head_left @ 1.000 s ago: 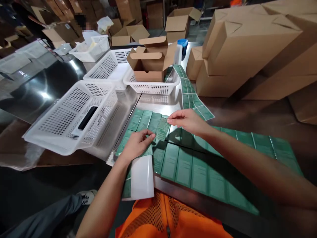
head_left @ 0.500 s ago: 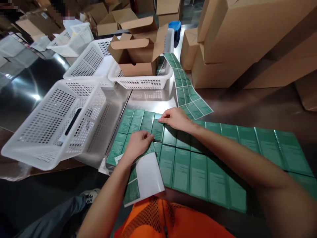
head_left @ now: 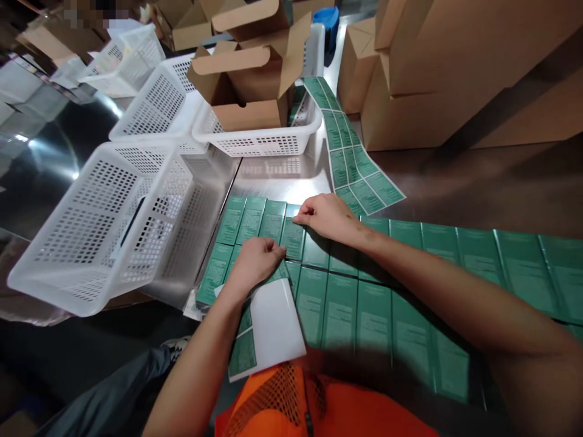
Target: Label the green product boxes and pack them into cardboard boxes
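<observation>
From the head camera I am seeing my left hand [head_left: 255,262] resting curled on the rows of green boxes [head_left: 364,303] lying flat on the desk [head_left: 478,182]; its grip is pinching the near end of a green label [head_left: 291,238] on one box; my right hand [head_left: 328,216] is pressing the label's far end with bent fingers, clenched on nothing; a white backing sheet [head_left: 276,325] is curling just below my left wrist; a label strip [head_left: 350,164] is trailing from the far basket [head_left: 259,142]; a white basket [head_left: 104,224] is sitting at left.
</observation>
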The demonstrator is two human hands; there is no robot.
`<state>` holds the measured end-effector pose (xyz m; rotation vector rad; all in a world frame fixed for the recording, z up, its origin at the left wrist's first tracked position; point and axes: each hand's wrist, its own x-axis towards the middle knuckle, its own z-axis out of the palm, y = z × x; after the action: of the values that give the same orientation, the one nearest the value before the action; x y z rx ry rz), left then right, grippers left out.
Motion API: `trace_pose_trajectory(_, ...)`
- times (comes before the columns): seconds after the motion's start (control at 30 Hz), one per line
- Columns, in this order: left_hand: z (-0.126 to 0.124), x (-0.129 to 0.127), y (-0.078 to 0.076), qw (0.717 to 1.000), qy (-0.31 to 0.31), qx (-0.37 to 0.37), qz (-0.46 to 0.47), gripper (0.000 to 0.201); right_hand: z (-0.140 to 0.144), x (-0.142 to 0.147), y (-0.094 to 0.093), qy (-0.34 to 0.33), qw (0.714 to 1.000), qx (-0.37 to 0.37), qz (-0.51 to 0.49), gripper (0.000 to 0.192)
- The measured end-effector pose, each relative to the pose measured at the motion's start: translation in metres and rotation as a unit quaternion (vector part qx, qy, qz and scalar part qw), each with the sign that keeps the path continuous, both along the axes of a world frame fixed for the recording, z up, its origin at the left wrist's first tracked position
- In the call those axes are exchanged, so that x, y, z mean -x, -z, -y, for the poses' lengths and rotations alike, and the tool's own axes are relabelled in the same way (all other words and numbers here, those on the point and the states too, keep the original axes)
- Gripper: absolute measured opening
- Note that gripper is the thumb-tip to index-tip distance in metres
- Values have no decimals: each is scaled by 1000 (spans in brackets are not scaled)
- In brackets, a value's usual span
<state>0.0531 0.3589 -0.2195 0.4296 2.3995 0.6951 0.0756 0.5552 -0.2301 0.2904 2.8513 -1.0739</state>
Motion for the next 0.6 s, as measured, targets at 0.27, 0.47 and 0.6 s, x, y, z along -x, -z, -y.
trace_pose_trajectory(0.27, -9, 8, -8, 996, 52, 64, -40, 40, 2, 0, 8, 57, 995, -35, -75, 56)
trace_pose_trajectory(0.47, 10, -9, -25, 982, -22, 70, -177, 37, 6, -14, 2, 40, 995, 40, -88, 39)
trace_pose_trajectory(0.6, 26, -30, -38, 920, -184, 13, -345, 38, 37, -59, -24, 13, 969, 195, -148, 32)
